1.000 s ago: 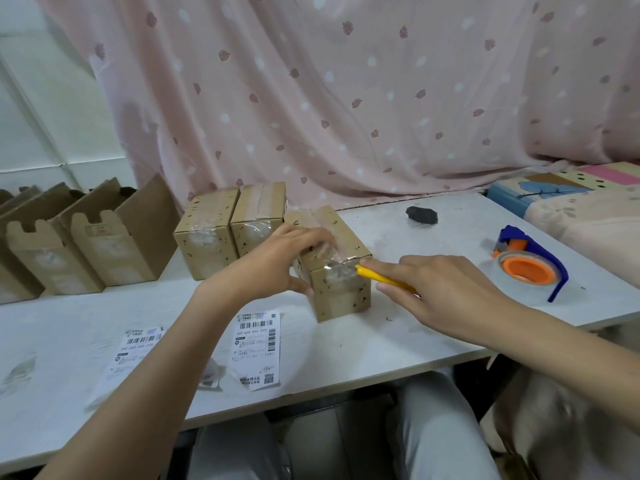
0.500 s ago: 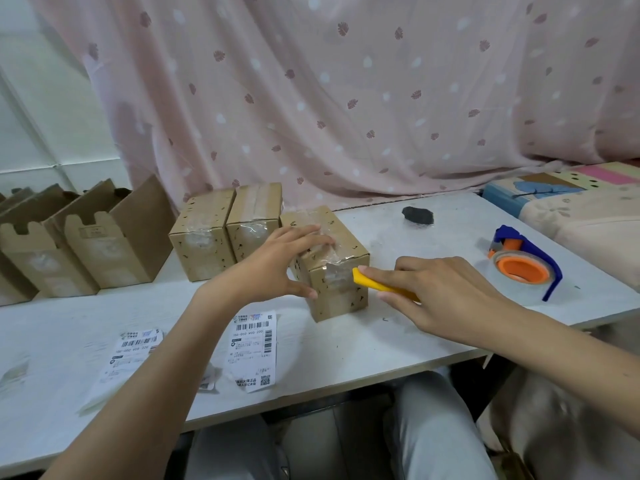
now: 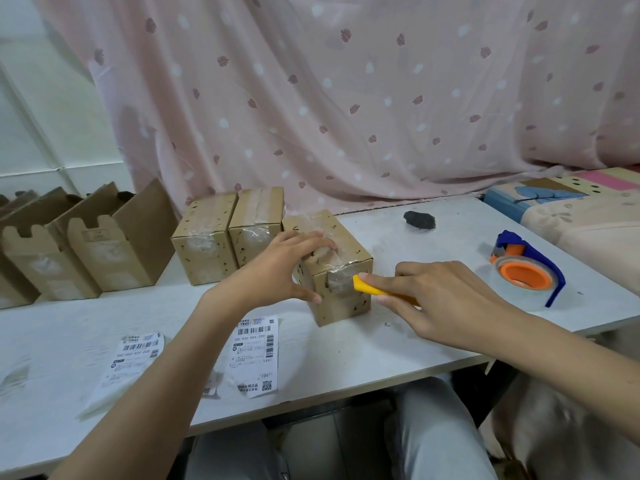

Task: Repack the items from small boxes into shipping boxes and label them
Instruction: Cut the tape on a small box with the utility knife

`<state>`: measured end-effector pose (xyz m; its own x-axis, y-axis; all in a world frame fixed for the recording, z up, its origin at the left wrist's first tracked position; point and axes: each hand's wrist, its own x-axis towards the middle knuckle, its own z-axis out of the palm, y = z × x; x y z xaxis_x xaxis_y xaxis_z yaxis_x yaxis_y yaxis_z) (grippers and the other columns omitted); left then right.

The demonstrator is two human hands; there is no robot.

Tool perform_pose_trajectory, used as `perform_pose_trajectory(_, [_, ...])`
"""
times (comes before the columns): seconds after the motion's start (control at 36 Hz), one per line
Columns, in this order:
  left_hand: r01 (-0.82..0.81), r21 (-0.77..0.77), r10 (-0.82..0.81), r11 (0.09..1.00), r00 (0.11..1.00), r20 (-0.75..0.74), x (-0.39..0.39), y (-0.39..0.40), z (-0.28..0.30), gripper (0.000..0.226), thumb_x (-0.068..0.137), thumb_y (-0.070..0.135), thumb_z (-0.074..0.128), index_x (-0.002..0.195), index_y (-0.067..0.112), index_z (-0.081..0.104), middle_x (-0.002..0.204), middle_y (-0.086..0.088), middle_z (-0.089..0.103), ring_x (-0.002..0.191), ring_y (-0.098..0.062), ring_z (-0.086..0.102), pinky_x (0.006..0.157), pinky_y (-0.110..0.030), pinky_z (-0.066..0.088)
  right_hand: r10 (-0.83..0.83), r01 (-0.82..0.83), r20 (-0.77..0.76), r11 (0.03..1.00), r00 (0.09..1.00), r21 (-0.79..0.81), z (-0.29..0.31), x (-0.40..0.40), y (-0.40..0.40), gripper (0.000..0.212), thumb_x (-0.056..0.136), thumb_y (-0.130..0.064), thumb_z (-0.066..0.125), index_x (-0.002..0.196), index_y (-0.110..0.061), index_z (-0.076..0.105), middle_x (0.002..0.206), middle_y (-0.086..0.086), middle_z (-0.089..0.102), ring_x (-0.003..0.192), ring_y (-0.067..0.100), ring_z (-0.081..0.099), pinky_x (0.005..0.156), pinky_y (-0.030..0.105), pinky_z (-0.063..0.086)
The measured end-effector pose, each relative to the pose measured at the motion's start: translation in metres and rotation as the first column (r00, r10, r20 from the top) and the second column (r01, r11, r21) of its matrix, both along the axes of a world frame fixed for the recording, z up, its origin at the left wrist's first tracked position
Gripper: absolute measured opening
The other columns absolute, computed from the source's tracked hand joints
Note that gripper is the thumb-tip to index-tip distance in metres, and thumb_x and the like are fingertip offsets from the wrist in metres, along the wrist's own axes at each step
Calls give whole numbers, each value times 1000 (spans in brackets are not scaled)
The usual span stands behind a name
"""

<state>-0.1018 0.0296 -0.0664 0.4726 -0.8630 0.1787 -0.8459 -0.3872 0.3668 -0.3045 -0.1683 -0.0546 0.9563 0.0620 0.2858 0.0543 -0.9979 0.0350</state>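
Observation:
A small taped cardboard box stands on the white table in front of me. My left hand grips it, fingers over the top and thumb on its left side. My right hand holds a yellow cutter, whose tip touches the clear tape on the box's near face. Two more taped small boxes stand side by side just behind and to the left. Two shipping labels lie flat near the table's front edge.
Several open cardboard shipping boxes stand at the far left. A blue and orange tape dispenser sits at the right, and a small black object lies behind the box. A pink curtain hangs behind; a patterned cushion is at far right.
The yellow cutter has moved down from the box's top edge along the taped near face. My left hand keeps its hold on the box.

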Motion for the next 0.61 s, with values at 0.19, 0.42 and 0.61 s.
perform_pose_trajectory(0.19, [-16,16,16,1000,1000,13,-3,-2,2,87,66,44,90,139,46,42,159,18,30,143,-15,19,112,-38,27,2,-1,-43,1000,999,15,6,0,4,43,103,-51,36,146,-50,43,75,-12,43,66,11,42,58,33,40])
perform_pose_trajectory(0.42, [-26,14,25,1000,999,26,-2,-3,0,87,65,45,91,137,45,42,156,17,37,142,-19,22,113,-38,29,-29,27,-91,999,995,-24,19,5,11,44,105,-50,30,149,-49,36,75,-12,34,77,12,37,65,32,32])
perform_pose_trajectory(0.61, [-26,14,25,1000,999,35,-3,-5,1,86,65,44,91,136,45,43,151,21,42,138,-19,26,112,-38,31,-39,31,-113,997,993,-76,27,4,14,42,105,-48,34,145,-41,43,81,-10,44,78,14,42,64,33,36])
